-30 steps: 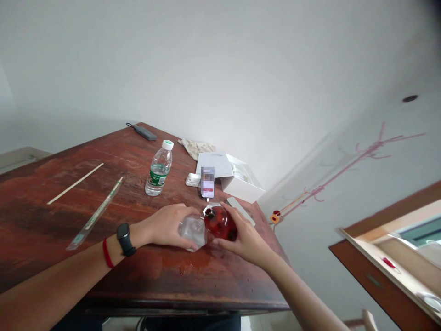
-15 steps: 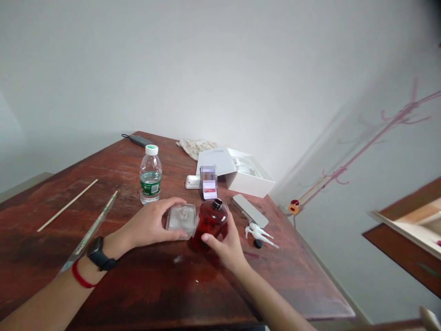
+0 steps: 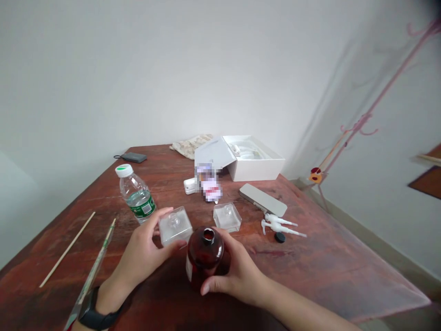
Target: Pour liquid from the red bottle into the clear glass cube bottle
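Observation:
My right hand (image 3: 237, 273) is wrapped round a dark amber bottle (image 3: 206, 259) that stands upright on the wooden table (image 3: 310, 276) with its neck uncapped. My left hand (image 3: 144, 255) grips a small clear square container (image 3: 175, 225) just left of the bottle, thumb on its near side. A second clear square container (image 3: 227, 216) sits free behind the bottle. Two white pump nozzles (image 3: 279, 223) and a small black cap (image 3: 280, 237) lie to the right.
A water bottle with a white and green cap (image 3: 135, 194) stands at the left. Two thin sticks (image 3: 67, 248) lie at the far left. Behind are a standing phone (image 3: 208, 182), a white charger (image 3: 189, 185), an open white box (image 3: 250, 161), a grey flat case (image 3: 263, 200), a cloth (image 3: 189, 145) and a dark power bank (image 3: 133, 157).
The amber bottle went from tilted over the clear container to upright on the table. My view has swung right and lower, bringing the second clear container and the nozzles into sight.

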Available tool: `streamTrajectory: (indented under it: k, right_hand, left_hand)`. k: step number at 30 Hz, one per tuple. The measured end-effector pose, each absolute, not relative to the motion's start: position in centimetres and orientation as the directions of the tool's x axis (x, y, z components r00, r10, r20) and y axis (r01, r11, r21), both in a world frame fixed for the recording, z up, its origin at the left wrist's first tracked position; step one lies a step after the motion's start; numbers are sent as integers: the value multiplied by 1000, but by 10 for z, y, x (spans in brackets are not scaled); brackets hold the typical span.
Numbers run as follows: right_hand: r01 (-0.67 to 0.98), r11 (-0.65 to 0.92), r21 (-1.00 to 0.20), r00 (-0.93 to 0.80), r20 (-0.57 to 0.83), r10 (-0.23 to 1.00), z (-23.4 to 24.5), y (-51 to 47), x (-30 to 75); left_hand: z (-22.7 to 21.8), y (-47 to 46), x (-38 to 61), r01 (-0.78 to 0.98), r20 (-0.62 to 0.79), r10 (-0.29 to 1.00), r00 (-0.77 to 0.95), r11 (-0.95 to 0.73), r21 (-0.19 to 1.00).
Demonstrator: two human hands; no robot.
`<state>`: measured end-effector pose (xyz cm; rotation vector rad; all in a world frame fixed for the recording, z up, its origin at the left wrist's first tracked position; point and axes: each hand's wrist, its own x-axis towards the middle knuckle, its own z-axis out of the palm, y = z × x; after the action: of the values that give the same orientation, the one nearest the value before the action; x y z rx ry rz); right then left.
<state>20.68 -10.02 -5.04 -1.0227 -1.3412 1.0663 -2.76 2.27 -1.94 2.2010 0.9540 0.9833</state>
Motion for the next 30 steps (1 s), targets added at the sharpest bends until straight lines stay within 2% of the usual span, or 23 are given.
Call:
streamTrajectory:
  k: [12, 18, 23, 25, 27, 30]
  right_hand:
    - [344, 287, -894, -212, 224, 951, -52, -102, 208]
    - [442, 329, -834, -279, 221, 935, -46, -98, 209]
    - [493, 470, -732, -420, 273, 865, -20, -97, 232]
    - [483, 463, -744, -355, 317, 880, -11, -92, 239]
    - [483, 381, -788, -204, 322, 924, -10, -83, 238]
    - [337, 319, -886, -143, 286, 947, -23, -61, 225]
  left_hand:
    - [-33, 18, -24, 435, 412, 824, 389, -558, 706]
    - [-25, 17, -18, 421, 333, 850, 408, -499, 758]
    - [-28, 21, -19, 392, 318, 878, 357, -450, 802]
    - [-29, 21, -20, 375, 340, 879, 333, -454, 808]
    - [-28, 21, -21, 363, 360, 875, 324, -466, 807]
    - [-27, 21, -20, 329, 372, 873, 316, -468, 820]
